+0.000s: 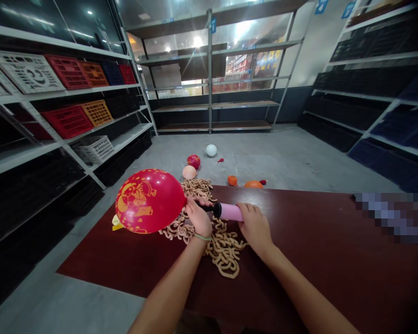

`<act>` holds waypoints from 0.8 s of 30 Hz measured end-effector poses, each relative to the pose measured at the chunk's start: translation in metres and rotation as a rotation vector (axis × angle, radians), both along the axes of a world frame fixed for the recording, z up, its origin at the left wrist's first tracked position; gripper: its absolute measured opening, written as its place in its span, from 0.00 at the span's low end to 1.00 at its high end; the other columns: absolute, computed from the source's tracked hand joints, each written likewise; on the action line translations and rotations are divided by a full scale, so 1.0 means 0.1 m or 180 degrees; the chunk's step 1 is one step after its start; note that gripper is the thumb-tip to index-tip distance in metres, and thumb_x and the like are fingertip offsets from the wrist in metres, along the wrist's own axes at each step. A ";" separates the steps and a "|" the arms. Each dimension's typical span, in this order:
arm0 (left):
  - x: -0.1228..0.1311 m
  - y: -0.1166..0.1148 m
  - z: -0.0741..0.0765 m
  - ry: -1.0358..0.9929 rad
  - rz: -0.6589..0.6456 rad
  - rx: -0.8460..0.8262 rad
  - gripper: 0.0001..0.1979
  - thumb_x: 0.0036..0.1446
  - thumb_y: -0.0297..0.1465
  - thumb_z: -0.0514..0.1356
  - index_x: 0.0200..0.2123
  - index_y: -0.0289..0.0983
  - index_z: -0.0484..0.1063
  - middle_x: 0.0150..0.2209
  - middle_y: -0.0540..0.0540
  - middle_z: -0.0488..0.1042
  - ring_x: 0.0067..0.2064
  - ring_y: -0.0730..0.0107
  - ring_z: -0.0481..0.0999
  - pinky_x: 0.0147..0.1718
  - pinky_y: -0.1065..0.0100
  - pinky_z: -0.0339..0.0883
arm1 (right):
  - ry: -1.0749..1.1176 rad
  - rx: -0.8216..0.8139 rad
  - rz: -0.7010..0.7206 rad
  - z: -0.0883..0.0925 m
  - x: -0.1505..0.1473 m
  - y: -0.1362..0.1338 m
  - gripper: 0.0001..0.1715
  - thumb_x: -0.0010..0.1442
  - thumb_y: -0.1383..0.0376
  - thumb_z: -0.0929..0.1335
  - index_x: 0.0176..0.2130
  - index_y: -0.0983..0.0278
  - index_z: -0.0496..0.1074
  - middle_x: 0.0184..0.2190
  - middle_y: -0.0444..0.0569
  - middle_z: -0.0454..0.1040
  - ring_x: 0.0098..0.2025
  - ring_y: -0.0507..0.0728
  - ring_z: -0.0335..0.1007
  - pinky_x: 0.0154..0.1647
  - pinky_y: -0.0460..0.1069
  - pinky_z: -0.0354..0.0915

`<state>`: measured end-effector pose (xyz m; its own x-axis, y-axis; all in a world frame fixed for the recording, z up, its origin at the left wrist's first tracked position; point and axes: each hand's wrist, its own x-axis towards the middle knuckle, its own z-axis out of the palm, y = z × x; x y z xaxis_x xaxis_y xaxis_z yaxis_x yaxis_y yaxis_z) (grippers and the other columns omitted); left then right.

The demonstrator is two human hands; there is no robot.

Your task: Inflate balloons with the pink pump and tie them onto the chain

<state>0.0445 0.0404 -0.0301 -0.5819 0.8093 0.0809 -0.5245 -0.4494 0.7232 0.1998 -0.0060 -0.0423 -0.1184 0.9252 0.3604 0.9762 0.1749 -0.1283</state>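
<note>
A large inflated red balloon with yellow printed figures extends left from my left hand. The fingers of that hand are closed round the balloon's neck, at the black nozzle end of a balloon pump. My right hand grips the far end of the pump's pink barrel. The pump lies nearly level between both hands, above the table. Beneath them spreads a heap of curled beige, rope-like pieces. Whatever the left fingers cover at the nozzle is hidden.
The dark red table has a pale yellow item by its left edge. On the floor beyond lie a white balloon, a smaller red one and orange pieces. Shelves with crates line the left.
</note>
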 end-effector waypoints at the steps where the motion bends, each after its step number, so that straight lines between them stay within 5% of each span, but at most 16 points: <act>1: -0.02 0.01 0.02 0.0039 -0.0026 0.0022 0.17 0.65 0.43 0.51 0.26 0.40 0.56 0.19 0.56 0.58 0.19 0.74 0.62 0.22 0.67 0.65 | 0.0001 -0.0018 0.0086 -0.01 0.05 0.02 0.26 0.58 0.71 0.66 0.55 0.58 0.65 0.50 0.51 0.72 0.51 0.61 0.62 0.42 0.51 0.57; 8: -0.39 0.07 0.30 -0.0143 0.0325 -0.0006 0.17 0.65 0.44 0.51 0.29 0.40 0.55 0.18 0.58 0.57 0.18 0.77 0.61 0.23 0.70 0.63 | -0.0050 0.0269 -0.0017 -0.05 0.59 0.23 0.26 0.56 0.72 0.65 0.54 0.60 0.66 0.51 0.51 0.71 0.53 0.60 0.61 0.45 0.51 0.59; 12: -0.50 0.04 0.38 -0.0431 0.0505 -0.0155 0.18 0.64 0.46 0.51 0.30 0.40 0.54 0.18 0.59 0.55 0.18 0.79 0.58 0.23 0.71 0.60 | -0.0073 0.0350 -0.0217 0.00 0.65 0.22 0.23 0.56 0.72 0.65 0.52 0.60 0.67 0.50 0.51 0.71 0.52 0.60 0.60 0.44 0.51 0.58; 17: -0.33 -0.01 0.25 -0.0462 0.0536 -0.0125 0.17 0.63 0.43 0.52 0.29 0.40 0.54 0.19 0.58 0.56 0.19 0.78 0.59 0.22 0.70 0.60 | -0.0029 0.0309 -0.0409 0.07 0.25 0.05 0.25 0.56 0.72 0.66 0.53 0.58 0.66 0.50 0.52 0.71 0.53 0.62 0.59 0.41 0.52 0.55; 24: -0.01 -0.04 0.03 -0.0054 -0.0013 -0.0037 0.14 0.64 0.41 0.52 0.28 0.40 0.58 0.19 0.55 0.60 0.20 0.74 0.63 0.23 0.67 0.64 | 0.0090 -0.0092 0.0068 0.00 0.02 -0.01 0.27 0.57 0.71 0.66 0.55 0.57 0.65 0.49 0.49 0.72 0.50 0.60 0.61 0.42 0.51 0.57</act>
